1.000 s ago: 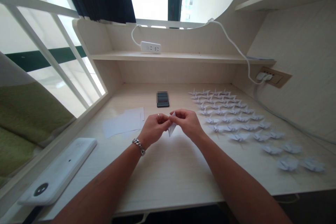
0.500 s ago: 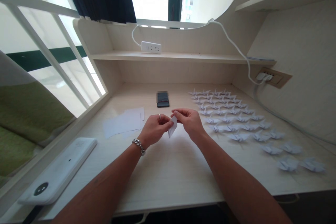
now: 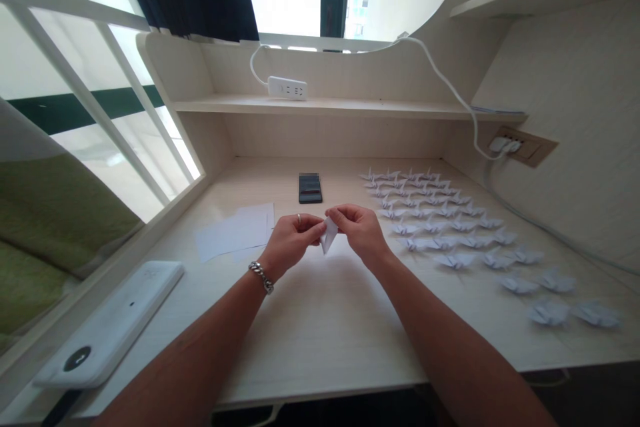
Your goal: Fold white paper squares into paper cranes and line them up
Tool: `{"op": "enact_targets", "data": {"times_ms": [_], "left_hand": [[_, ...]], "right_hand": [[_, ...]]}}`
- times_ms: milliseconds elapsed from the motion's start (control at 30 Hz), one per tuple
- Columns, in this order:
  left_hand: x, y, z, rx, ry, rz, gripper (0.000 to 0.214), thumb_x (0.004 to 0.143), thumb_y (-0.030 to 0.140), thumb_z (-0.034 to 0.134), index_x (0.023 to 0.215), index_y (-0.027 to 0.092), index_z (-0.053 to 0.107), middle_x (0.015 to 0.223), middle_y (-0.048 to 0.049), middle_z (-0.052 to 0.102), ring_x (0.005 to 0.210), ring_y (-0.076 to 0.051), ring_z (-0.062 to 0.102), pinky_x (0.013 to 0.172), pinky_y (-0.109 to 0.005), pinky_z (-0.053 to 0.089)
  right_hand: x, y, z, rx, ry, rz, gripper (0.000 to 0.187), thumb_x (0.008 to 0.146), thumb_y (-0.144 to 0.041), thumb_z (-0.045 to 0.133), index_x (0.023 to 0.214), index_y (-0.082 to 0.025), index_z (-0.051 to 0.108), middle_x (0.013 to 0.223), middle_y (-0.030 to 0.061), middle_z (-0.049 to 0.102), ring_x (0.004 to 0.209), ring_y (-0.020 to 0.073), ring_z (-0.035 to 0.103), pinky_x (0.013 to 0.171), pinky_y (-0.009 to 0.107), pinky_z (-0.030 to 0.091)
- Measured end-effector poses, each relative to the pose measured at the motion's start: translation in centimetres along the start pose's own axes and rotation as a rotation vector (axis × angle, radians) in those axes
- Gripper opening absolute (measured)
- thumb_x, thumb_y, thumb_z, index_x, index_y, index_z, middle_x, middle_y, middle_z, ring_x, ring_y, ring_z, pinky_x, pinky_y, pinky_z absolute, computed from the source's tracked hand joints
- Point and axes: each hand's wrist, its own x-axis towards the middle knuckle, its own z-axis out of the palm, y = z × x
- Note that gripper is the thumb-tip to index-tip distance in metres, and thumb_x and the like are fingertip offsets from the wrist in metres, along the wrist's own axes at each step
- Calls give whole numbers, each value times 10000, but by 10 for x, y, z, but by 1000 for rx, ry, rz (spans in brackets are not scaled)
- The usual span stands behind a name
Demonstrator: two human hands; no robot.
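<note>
Between my two hands, above the pale desk point(image 3: 320, 333), is a small piece of folded white paper point(image 3: 329, 236), its pointed end hanging down. My left hand point(image 3: 295, 240) pinches its left edge with thumb and fingers. From the other side, my right hand point(image 3: 359, 230) grips the upper right edge between thumb and fingertips. Rows of white folded paper cranes point(image 3: 440, 227) stand to the right of my right hand. Several flat white paper sheets point(image 3: 235, 233) lie left of my left hand. A dark flat case or phone-like object point(image 3: 310, 188) rests beyond my hands.
At the left edge of the desk lies a long white device point(image 3: 113, 327) with a round dark spot. A white power strip point(image 3: 287, 88) sits on the back shelf point(image 3: 340, 107). Its cable point(image 3: 450, 87) hangs down to a wall socket point(image 3: 525, 147) on the right.
My left hand has shifted slightly left and up. The folded paper has turned a little, now pointing more straight down, with its tip higher than before.
</note>
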Motion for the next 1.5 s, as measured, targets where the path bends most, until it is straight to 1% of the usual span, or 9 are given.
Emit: {"op": "enact_targets", "data": {"times_ms": [167,367,567,633,800,1033,1133,1333,1500], "left_hand": [[1,2,-2,-56,132,6,318,670,394,813,815,117,754,695,-56,725,620,-128,623,634,-263,517],[0,2,-2,-176,61,-18,358,667,373,830,908,121,751,779,-75,751,712,-158,676,703,-293,542],[-1,2,1,-98,117,20,344,618,339,864,841,117,725,615,-24,696,549,-119,605,567,-256,497],[-2,2,3,-92,129,30,357,626,348,858,851,111,713,599,-19,687,537,-115,597,558,-253,491],[-2,2,4,-171,79,-1,410,657,364,834,942,106,693,708,-56,731,646,-148,662,636,-274,517],[-1,-1,6,-102,120,36,398,628,336,850,897,102,670,611,-24,690,550,-117,594,555,-245,470],[-2,0,8,-86,135,44,385,637,344,842,880,110,657,618,-25,690,557,-123,602,558,-248,471],[-3,-1,10,-125,79,39,444,667,335,814,1010,119,632,650,-28,704,584,-139,622,591,-270,491],[-4,-3,14,-90,148,59,462,666,313,814,1027,129,591,641,-16,699,566,-136,618,578,-266,489]], "right_hand": [[-3,-7,3,7,-72,151,397,655,-490,788,892,-175,745,731,46,734,672,178,668,623,299,516],[-2,-5,2,58,-15,132,375,580,-448,838,789,-146,764,700,55,732,628,166,649,652,323,530],[-4,-9,3,115,-42,170,373,573,-438,851,790,-145,770,711,60,743,659,193,683,687,356,565],[-5,-10,4,144,-26,174,375,550,-431,864,771,-144,767,702,57,742,644,190,680,683,359,571],[-5,-6,7,193,22,139,354,568,-415,859,768,-139,763,660,39,727,613,171,665,668,342,571],[-4,-2,9,184,42,171,327,577,-381,844,772,-133,759,654,39,722,623,180,664,665,348,563],[-4,-2,8,181,42,161,321,580,-375,837,779,-135,757,665,42,726,617,179,660,656,344,559],[-4,2,10,151,101,85,320,613,-379,822,808,-133,757,677,44,728,601,166,640,622,321,543],[-5,3,12,137,132,60,312,630,-396,810,802,-143,746,703,46,731,610,173,643,620,323,538]]}}
